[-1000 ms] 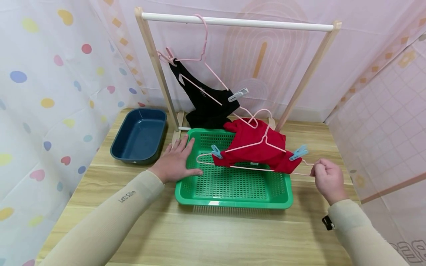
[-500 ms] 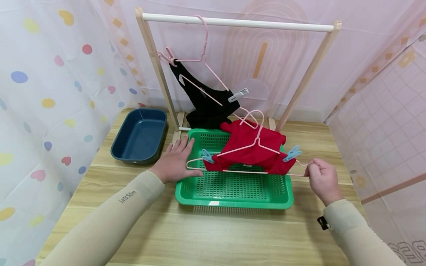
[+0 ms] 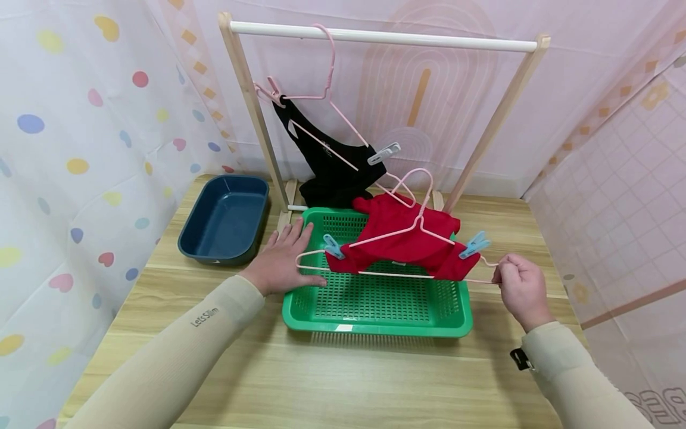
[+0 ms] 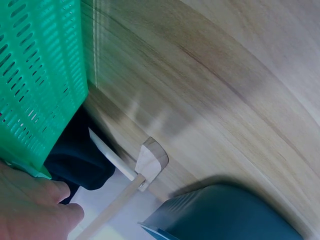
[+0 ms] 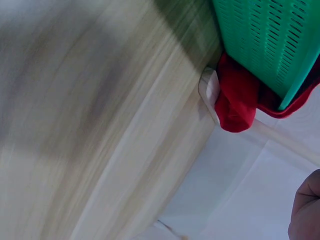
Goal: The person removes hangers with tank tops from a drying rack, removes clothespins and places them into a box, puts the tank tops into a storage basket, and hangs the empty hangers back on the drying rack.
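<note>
My right hand (image 3: 523,291) grips the right end of a pink hanger (image 3: 393,236), holding it over the green basket (image 3: 370,329). A red garment (image 3: 407,232) is fixed to that hanger by two light blue clothespins, the left one (image 3: 333,246) and the right one (image 3: 474,244). Its cloth drapes back over the basket's far rim; in the right wrist view, red cloth (image 5: 237,97) hangs outside the basket wall. With fingers spread, my left hand (image 3: 284,261) rests at the basket's left rim, beside the hanger's left end. Whether it touches the hanger I cannot tell.
Behind the basket stands a rack with a white rail (image 3: 386,37). From it hangs another pink hanger (image 3: 328,71) with a black garment (image 3: 332,155), held by a pink clothespin (image 3: 272,90) and a grey one (image 3: 383,153). A dark blue basin (image 3: 225,220) sits at left.
My right hand and the hanger with the red garment have shifted left, bringing the hanger's left end close to my left hand. The hanger's hook has tilted slightly. The left hand stays put.
</note>
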Demonstrator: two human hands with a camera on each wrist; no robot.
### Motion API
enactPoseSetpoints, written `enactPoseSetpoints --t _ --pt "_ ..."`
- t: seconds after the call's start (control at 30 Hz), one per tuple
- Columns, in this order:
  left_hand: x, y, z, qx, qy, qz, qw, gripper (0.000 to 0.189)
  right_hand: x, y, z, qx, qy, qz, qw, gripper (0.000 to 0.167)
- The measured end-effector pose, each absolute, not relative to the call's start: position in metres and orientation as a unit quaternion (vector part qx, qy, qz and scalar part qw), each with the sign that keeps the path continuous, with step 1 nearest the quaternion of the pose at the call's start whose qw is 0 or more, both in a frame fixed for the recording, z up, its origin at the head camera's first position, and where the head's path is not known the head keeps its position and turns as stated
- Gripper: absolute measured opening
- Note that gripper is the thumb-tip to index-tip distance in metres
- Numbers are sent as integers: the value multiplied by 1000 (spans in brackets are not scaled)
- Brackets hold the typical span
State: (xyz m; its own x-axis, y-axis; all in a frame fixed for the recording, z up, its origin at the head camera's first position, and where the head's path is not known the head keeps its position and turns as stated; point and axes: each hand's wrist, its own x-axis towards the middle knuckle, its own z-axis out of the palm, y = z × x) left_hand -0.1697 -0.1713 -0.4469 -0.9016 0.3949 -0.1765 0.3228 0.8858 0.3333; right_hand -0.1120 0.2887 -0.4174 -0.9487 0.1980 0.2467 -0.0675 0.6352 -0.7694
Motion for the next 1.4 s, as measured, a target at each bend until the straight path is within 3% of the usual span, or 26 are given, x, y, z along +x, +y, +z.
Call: enactPoseSetpoints --t 0.3,0.67,1.2,1.4 --pt "-171 -173 -450 194 963 148 114 130 -109 283 -410 -25 -887 434 156 38" --pt "-168 -175 -445 197 960 156 121 116 -106 273 -399 5 -875 458 157 39" --pt "-175 -187 -439 234 957 152 84 128 -117 274 -407 -23 -887 438 148 36" --pt "-175 -196 -429 222 960 148 90 115 -118 274 -411 -25 -887 436 147 32"
